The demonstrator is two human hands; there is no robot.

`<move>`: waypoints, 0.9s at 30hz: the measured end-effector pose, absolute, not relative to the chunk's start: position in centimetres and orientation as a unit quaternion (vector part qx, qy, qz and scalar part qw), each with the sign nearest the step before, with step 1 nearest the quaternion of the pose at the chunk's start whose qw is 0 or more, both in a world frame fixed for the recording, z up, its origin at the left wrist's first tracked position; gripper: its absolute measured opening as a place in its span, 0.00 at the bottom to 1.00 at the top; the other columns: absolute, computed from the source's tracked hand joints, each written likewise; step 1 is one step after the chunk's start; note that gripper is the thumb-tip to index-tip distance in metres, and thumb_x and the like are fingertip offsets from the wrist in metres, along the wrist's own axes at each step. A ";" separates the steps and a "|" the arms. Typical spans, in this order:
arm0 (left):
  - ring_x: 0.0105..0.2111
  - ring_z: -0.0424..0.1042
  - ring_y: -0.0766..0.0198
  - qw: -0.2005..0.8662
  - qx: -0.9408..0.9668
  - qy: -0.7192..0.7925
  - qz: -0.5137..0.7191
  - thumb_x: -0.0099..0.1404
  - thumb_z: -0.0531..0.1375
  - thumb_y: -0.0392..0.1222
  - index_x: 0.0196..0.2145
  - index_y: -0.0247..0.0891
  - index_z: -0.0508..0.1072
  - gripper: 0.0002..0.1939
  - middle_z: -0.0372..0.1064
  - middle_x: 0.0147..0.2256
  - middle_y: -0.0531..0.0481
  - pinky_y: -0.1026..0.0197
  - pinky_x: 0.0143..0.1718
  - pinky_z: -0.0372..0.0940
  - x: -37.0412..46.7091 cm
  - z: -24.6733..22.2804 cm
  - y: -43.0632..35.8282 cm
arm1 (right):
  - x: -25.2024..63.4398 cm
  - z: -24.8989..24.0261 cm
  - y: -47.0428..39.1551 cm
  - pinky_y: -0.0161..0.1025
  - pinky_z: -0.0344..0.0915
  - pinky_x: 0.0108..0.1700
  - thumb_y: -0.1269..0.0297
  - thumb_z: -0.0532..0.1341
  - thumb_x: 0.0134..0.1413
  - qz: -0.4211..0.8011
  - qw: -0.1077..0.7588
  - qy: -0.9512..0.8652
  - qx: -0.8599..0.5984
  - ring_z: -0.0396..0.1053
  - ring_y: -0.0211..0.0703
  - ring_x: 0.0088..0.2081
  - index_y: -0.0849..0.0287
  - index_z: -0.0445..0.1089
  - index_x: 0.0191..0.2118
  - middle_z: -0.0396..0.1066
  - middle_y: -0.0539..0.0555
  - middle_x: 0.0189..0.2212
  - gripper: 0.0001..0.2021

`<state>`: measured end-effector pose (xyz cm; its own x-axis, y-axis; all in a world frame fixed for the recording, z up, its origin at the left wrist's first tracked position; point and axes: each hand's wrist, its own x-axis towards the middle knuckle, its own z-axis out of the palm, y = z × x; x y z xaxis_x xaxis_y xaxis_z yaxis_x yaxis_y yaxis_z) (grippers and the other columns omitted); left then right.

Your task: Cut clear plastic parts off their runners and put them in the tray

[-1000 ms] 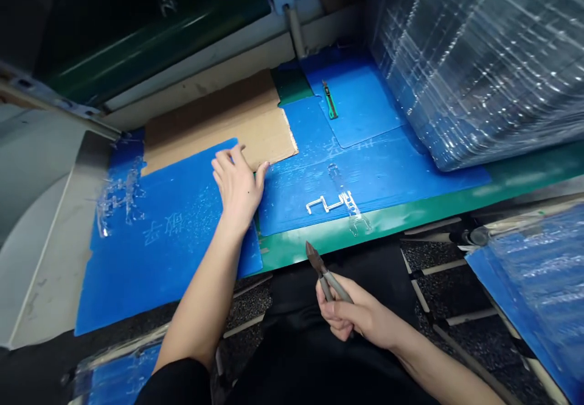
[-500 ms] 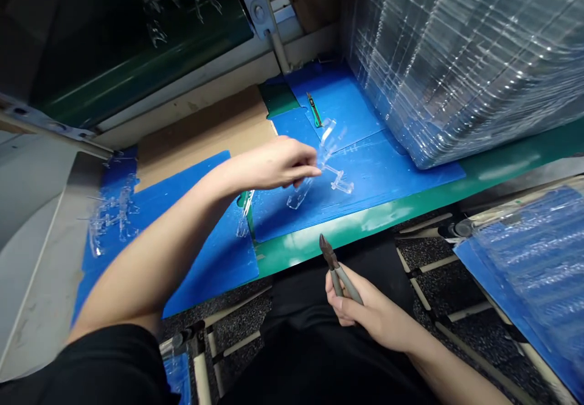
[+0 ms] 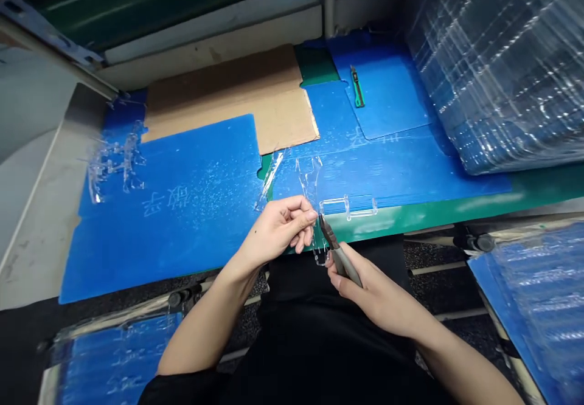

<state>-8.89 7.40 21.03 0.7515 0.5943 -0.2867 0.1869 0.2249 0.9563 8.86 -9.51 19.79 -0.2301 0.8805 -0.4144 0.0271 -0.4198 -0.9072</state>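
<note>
Between thumb and fingers, my left hand pinches a clear plastic part with thin branching arms. Its arms reach up, down and to the right over the bench edge. My right hand is closed around the grey handles of a pair of side cutters. The dark jaws of the cutters touch or nearly touch the clear part, right beside my left fingertips. Whether the blades are closed on the plastic I cannot tell. Another clear strip lies just beyond my left hand.
A green box cutter lies on blue sheeting. Brown cardboard is at the back. Several clear pieces are heaped at the left. Stacked clear trays stand at the right, and more clear trays sit lower right.
My left hand has drawn the clear plastic part back toward my body and down to the bench's front edge. The cutters' jaws are now at the part. The view has shifted left.
</note>
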 end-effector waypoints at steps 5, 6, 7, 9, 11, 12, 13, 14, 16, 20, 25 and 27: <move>0.16 0.69 0.72 0.719 0.592 0.324 0.164 0.75 0.66 0.55 0.33 0.37 0.72 0.20 0.75 0.22 0.52 0.70 0.20 0.60 -10.6 20.4 7.1 | 7.5 19.6 -9.0 0.42 0.63 0.46 0.52 0.56 0.78 0.670 0.325 -0.419 -0.520 0.62 0.43 0.41 0.54 0.63 0.49 0.66 0.51 0.43 0.10; 0.16 0.69 0.72 0.720 0.591 0.324 0.166 0.76 0.66 0.55 0.34 0.37 0.72 0.20 0.76 0.23 0.52 0.70 0.20 0.60 -10.8 20.3 7.0 | 7.3 19.6 -8.9 0.42 0.64 0.46 0.52 0.56 0.78 0.675 0.324 -0.416 -0.517 0.62 0.42 0.40 0.53 0.63 0.49 0.66 0.51 0.43 0.10; 0.16 0.69 0.72 0.720 0.590 0.324 0.167 0.76 0.66 0.55 0.34 0.37 0.72 0.19 0.76 0.23 0.52 0.70 0.20 0.60 -11.0 20.2 7.0 | 7.3 19.6 -8.8 0.42 0.64 0.45 0.53 0.56 0.78 0.677 0.320 -0.415 -0.516 0.62 0.42 0.40 0.54 0.63 0.49 0.66 0.51 0.42 0.10; 0.16 0.69 0.72 0.722 0.590 0.320 0.167 0.76 0.65 0.54 0.34 0.37 0.72 0.19 0.76 0.23 0.52 0.70 0.20 0.60 -11.3 20.1 7.0 | 7.3 19.7 -8.7 0.42 0.65 0.44 0.55 0.57 0.77 0.676 0.314 -0.426 -0.513 0.61 0.41 0.39 0.54 0.63 0.49 0.65 0.51 0.42 0.08; 0.16 0.69 0.73 0.727 0.589 0.313 0.163 0.77 0.65 0.53 0.33 0.37 0.72 0.19 0.76 0.23 0.52 0.70 0.20 0.60 -11.4 20.1 7.0 | 7.5 19.9 -8.7 0.41 0.65 0.44 0.58 0.57 0.76 0.679 0.314 -0.436 -0.500 0.61 0.41 0.38 0.54 0.63 0.49 0.64 0.50 0.41 0.06; 0.16 0.69 0.72 0.731 0.586 0.310 0.162 0.77 0.65 0.54 0.33 0.37 0.72 0.19 0.76 0.23 0.52 0.70 0.20 0.60 -11.5 20.0 6.9 | 7.6 19.9 -8.7 0.41 0.65 0.43 0.59 0.58 0.76 0.684 0.318 -0.434 -0.492 0.61 0.40 0.37 0.54 0.64 0.48 0.64 0.50 0.40 0.06; 0.16 0.69 0.72 0.737 0.581 0.306 0.160 0.77 0.65 0.54 0.33 0.37 0.71 0.19 0.76 0.23 0.52 0.70 0.20 0.60 -11.4 20.0 6.8 | 7.6 19.8 -8.8 0.40 0.65 0.41 0.59 0.58 0.76 0.694 0.325 -0.425 -0.482 0.60 0.39 0.36 0.54 0.64 0.48 0.63 0.49 0.38 0.06; 0.16 0.69 0.72 0.744 0.575 0.304 0.158 0.76 0.65 0.55 0.33 0.37 0.71 0.20 0.76 0.23 0.52 0.70 0.19 0.60 -11.3 19.9 6.8 | 7.6 19.7 -8.8 0.39 0.64 0.39 0.58 0.59 0.76 0.709 0.335 -0.407 -0.469 0.59 0.38 0.34 0.54 0.64 0.47 0.61 0.48 0.36 0.06; 0.15 0.69 0.71 0.758 0.554 0.306 0.158 0.75 0.66 0.57 0.33 0.38 0.70 0.21 0.75 0.22 0.52 0.70 0.18 0.59 -10.8 19.6 6.7 | 7.5 19.1 -8.8 0.37 0.62 0.35 0.57 0.61 0.75 0.745 0.370 -0.347 -0.432 0.57 0.37 0.31 0.55 0.64 0.45 0.59 0.46 0.32 0.08; 0.14 0.65 0.73 0.749 0.543 0.347 0.155 0.71 0.68 0.62 0.32 0.38 0.69 0.25 0.73 0.20 0.53 0.71 0.16 0.56 -8.6 19.2 7.5 | 7.0 17.0 -8.2 0.33 0.52 0.27 0.57 0.68 0.67 0.794 0.470 -0.184 -0.338 0.49 0.32 0.25 0.55 0.63 0.42 0.55 0.42 0.28 0.13; 0.14 0.65 0.71 0.683 0.617 0.387 0.056 0.68 0.69 0.64 0.27 0.38 0.69 0.28 0.73 0.19 0.50 0.69 0.16 0.57 -5.7 18.8 10.0 | 7.6 15.3 -7.3 0.31 0.42 0.26 0.60 0.69 0.63 0.790 0.515 -0.097 -0.319 0.41 0.30 0.24 0.55 0.61 0.41 0.53 0.40 0.25 0.14; 0.14 0.65 0.70 0.634 0.659 0.405 0.016 0.68 0.68 0.64 0.26 0.38 0.70 0.28 0.73 0.19 0.49 0.68 0.17 0.57 -5.2 19.0 11.0 | 8.1 15.2 -7.7 0.31 0.44 0.26 0.61 0.68 0.63 0.787 0.528 -0.072 -0.312 0.43 0.30 0.24 0.56 0.62 0.42 0.56 0.41 0.26 0.13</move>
<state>-5.17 11.01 18.97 0.6721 0.5533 -0.4922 0.5135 0.1307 0.8481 8.13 -7.73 15.17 -0.2480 0.8754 -0.4148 -0.7863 -0.4321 -0.4417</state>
